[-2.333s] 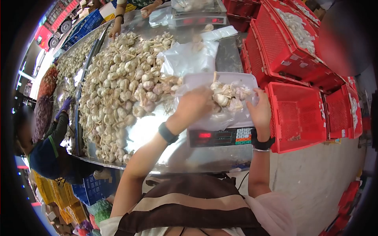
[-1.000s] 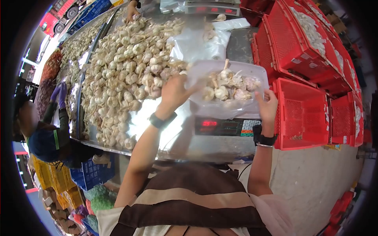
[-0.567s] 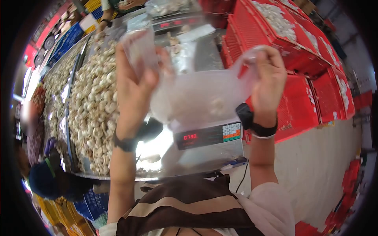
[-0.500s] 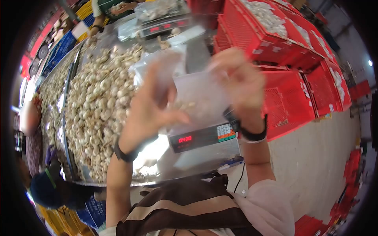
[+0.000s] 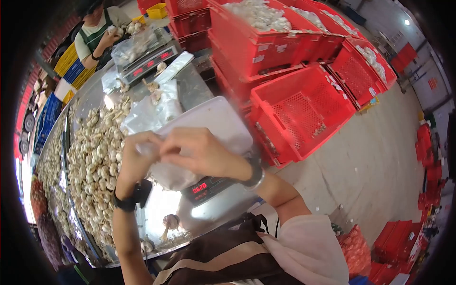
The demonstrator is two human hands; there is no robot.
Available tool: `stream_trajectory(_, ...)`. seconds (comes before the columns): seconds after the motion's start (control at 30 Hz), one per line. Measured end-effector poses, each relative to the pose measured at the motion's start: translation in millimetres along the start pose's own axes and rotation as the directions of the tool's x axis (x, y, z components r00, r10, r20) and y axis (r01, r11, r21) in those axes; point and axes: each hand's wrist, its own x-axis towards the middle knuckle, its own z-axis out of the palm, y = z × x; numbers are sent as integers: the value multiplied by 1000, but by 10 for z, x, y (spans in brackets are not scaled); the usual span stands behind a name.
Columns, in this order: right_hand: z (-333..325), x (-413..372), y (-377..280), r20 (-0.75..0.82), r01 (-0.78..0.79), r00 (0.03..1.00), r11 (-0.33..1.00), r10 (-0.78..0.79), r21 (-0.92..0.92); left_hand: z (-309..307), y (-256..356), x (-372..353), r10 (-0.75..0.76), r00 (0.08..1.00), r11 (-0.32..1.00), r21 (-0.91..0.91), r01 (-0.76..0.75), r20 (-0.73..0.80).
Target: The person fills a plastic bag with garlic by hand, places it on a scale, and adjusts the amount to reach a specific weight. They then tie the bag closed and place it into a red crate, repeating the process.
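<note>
A clear plastic bag (image 5: 174, 176) hangs beneath my two hands, its neck bunched between the fingers. My left hand (image 5: 135, 159) pinches the bag's top from the left, with its fingertips blurred. Closed fingers of my right hand (image 5: 199, 151) meet it there, also gripping the bag's neck. What the bag holds is hard to make out. Just behind the hands is a weighing scale (image 5: 202, 190) with a white tray (image 5: 216, 118) and a red display reading 0.620. To the left spreads a big heap of garlic bulbs (image 5: 95, 156).
One garlic bulb (image 5: 171, 222) lies near the table's front edge. Flat plastic bags (image 5: 154, 111) lie beyond the heap. A co-worker (image 5: 97, 38) handles garlic behind a second scale (image 5: 149, 64). Red crates (image 5: 304, 114) stand at right, several stacked with bagged goods.
My hands have come together from apart, moving left off the scale's tray with the bag. The display went from 0.430 to 0.620. My view has turned rightward.
</note>
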Motion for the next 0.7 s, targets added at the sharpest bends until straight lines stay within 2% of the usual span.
stream_trajectory(0.03, 13, 19, 76, -107, -209, 971, 976, 214, 60, 18, 101, 17, 309, 950, 740, 615, -272, 49)
stream_trajectory(0.07, 43, 24, 166, -192, -401, 885, 904, 423, 147, 52, 172, 10, 501, 823, 102, 926, -363, 267)
stream_trajectory(0.1, 79, 20, 308, -217, -349, 900, 923, 379, 163, 147, 228, 14, 552, 810, 129, 940, -317, 197)
stream_trajectory(0.13, 139, 15, 422, -229, -345, 899, 926, 373, 155, 194, 221, 35, 559, 803, 122, 937, -328, 208)
stream_trajectory(0.2, 253, 2, 553, -88, -342, 896, 801, 436, 492, 262, 174, 39, 812, 543, -32, 946, -323, 213)
stream_trajectory(0.23, 266, -15, 566, -50, -334, 876, 679, 479, 654, 280, 175, 26, 797, 571, -12, 951, -308, 195)
stream_trajectory(0.27, 250, -34, 563, -58, -331, 877, 688, 476, 646, 289, 150, 5, 803, 561, -16, 949, -316, 200)
stream_trajectory(0.33, 207, -82, 563, 100, -341, 785, 292, 612, 894, 276, 22, -45, 719, 695, 251, 920, -302, 32)
stream_trajectory(0.37, 227, -120, 599, 136, -329, 746, 184, 652, 926, 249, -98, -84, 653, 756, 328, 915, -237, -38)
stream_trajectory(0.4, 224, -228, 762, -61, -363, 794, 552, 605, 750, 193, -221, -139, 658, 752, 326, 914, -241, -36)
stream_trajectory(0.43, 215, -372, 983, -218, -353, 849, 823, 482, 445, 126, -348, -205, 575, 818, 298, 923, -243, 29)
stream_trajectory(0.47, 161, -536, 1197, -214, -352, 852, 825, 478, 441, 73, -496, -298, 481, 872, 272, 931, -244, 88)
stream_trajectory(0.5, 48, -722, 1420, -231, -360, 715, 632, 659, 687, 32, -736, -436, 408, 911, 379, 895, -234, 65)
stream_trajectory(0.53, -70, -841, 1604, -176, -288, 562, 390, 808, 875, -14, -893, -566, 333, 942, 475, 854, -212, 48)
stream_trajectory(0.57, -178, -794, 1600, -53, -154, 409, 127, 911, 980, -51, -858, -634, 83, 997, 573, 819, -43, -5)
stream_trajectory(0.6, -172, -787, 1556, -82, -258, 474, 227, 876, 939, -72, -844, -591, 97, 995, 566, 824, -33, -26)
stream_trajectory(0.63, -198, -627, 1360, -116, -297, 505, 299, 855, 907, -79, -846, -548, 193, 978, 830, 546, -118, -82)
stream_trajectory(0.67, -200, -456, 1158, -148, -332, 536, 369, 831, 868, -101, -827, -514, 267, 949, 953, 192, -234, -169)
stream_trajectory(0.7, -160, -301, 1016, -131, -340, 547, 362, 827, 868, -166, -767, -485, 74, 973, 988, -119, -102, -219)
